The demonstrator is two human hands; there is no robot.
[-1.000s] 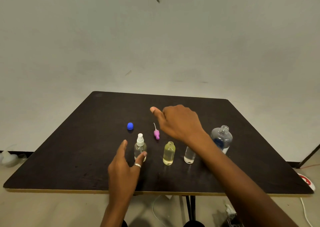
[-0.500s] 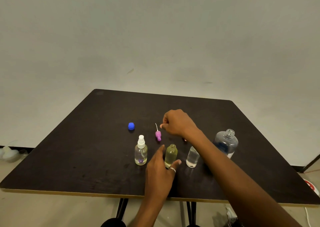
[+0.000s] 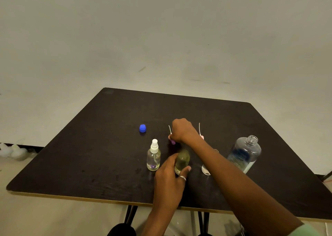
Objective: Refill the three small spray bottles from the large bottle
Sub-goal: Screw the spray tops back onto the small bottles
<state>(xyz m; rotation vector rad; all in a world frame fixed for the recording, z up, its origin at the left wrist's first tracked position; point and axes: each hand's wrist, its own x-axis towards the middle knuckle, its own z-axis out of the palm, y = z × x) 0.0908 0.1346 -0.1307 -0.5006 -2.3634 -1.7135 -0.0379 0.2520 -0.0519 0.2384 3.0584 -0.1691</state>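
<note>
On the dark matte worktop (image 3: pixel 89 154), the left hand (image 3: pixel 168 180) curls its fingers (image 3: pixel 185 171) round the open yellowish small bottle (image 3: pixel 182 161); the right hand (image 3: pixel 183 130) pinches a purple spray head (image 3: pixel 172 142). Rightward, the clear large bottle (image 3: pixel 246 154) bears an unreadable blue label.

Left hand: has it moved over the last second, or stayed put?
Yes. The left hand moved rightward, from beside the white-capped spray bottle, which stands where it was, to the yellow bottle, which it now holds.
</note>
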